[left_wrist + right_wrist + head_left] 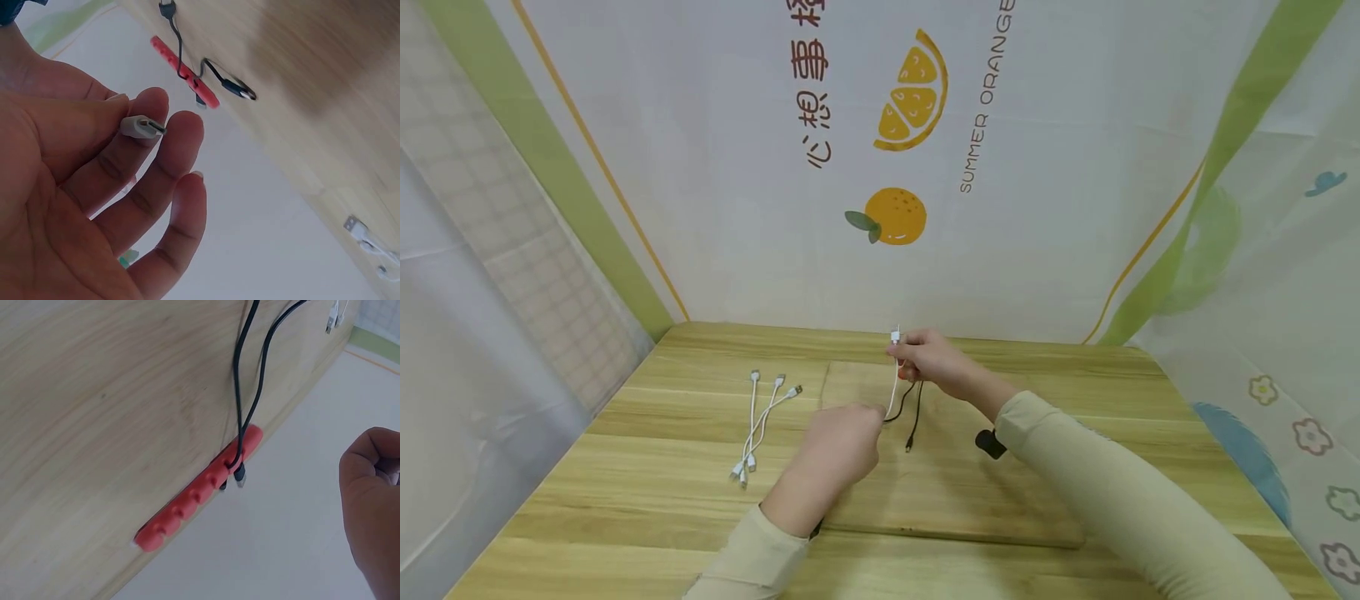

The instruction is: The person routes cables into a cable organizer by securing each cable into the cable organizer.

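Above the table (647, 467), our left fingers (182, 139) pinch the white cable (892, 394) at six o'clock, right fingers (913, 337) at twelve; likely aligning it, we next need the red holder (195, 499).

Head: clip (902, 374) mostly hidden by right hand (934, 360). Right wrist: hand cut off 4 o'clock, black cables (237, 375) 1 o'clock.

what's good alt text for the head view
A person's left hand and right hand hold a white USB cable between them over a pale wooden board. Three more white USB cables overlap on the yellowish wooden table at left.
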Tool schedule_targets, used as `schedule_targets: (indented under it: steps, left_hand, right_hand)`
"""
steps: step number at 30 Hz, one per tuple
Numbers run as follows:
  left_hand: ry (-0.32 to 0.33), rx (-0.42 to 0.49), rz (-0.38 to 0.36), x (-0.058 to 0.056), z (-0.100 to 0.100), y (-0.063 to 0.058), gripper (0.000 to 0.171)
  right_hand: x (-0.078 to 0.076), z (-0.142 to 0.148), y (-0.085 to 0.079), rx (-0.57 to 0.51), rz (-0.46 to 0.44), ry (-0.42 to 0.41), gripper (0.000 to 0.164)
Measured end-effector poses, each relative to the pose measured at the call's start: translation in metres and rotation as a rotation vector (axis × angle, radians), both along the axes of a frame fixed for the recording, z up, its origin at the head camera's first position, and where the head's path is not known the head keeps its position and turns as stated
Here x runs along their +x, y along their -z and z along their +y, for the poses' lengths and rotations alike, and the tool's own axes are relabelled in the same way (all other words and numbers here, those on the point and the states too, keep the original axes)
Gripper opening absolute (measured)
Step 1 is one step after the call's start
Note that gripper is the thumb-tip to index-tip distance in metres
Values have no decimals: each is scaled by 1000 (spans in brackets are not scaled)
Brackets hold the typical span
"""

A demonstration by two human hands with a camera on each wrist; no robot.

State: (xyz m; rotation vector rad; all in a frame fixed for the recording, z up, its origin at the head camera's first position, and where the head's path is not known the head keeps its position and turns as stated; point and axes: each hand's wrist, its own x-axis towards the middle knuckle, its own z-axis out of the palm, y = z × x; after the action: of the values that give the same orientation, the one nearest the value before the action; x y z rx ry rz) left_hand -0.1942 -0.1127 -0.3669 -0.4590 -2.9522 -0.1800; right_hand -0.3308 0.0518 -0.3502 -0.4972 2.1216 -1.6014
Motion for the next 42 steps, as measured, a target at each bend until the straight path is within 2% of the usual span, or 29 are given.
schedule_targets:
  steps: [9,18,22,28,35,42]
  left_hand:
    - [10,-41,41,-2,14,4,15]
    - [15,-65,50,-8,30,12,11]
    - [35,-79,83,-12,40,17,14]
    - [49,-156,107,-20,56,26,13]
    - [6,-225,93,-28,72,35,15]
    - [4,-271,39,-31,83,34,12]
  right_hand:
    - [-7,12,3,-19,-37,35,22]
    - [-23,30,16,67,29,71,18]
    - [-31,38,22,91,51,82,18]
    - [-41,49,28,205,175,81,20]
    - [-54,56,39,420,377,87,19]
    - [-59,53,49,532,435,71,21]
